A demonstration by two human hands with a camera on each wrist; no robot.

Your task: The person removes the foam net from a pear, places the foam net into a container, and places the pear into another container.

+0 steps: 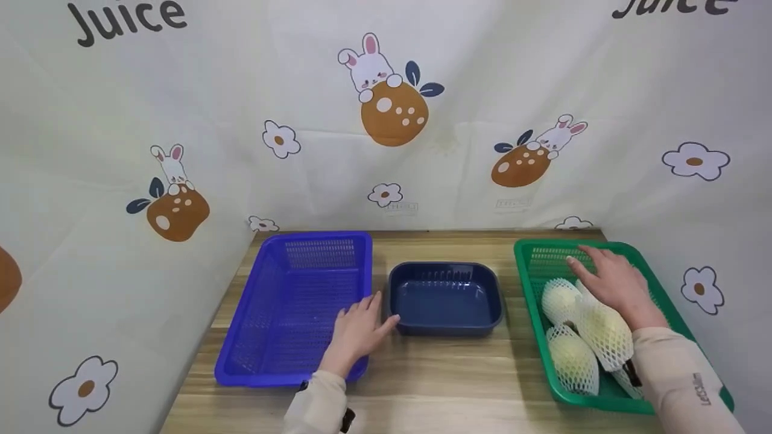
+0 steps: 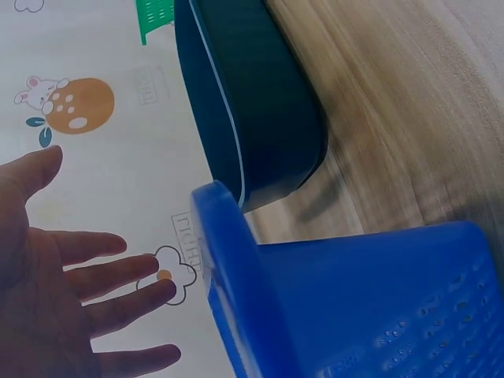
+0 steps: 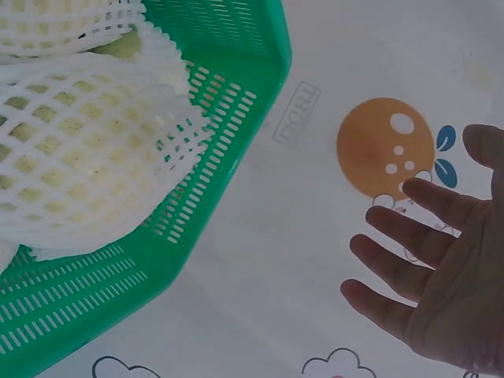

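Note:
My right hand [image 1: 618,286] hovers over the green basket [image 1: 534,325] with its fingers spread and nothing in them. Under it lie several pale yellow-green fruits in white foam nets, among them one fruit [image 1: 573,360] near the basket's left side and a larger netted fruit [image 3: 87,153] in the right wrist view. My left hand [image 1: 359,331] is held above the right rim of the blue basket [image 1: 289,313], fingers spread and holding nothing. Just right of those fingers stands a dark blue rectangular basin [image 1: 446,301] with bare insides.
All three containers stand on a wood-grain table [image 1: 440,386]. A pale curtain [image 1: 458,169] printed with rabbits, oranges and flowers rises behind the table and along both sides. The basin sits between the two baskets.

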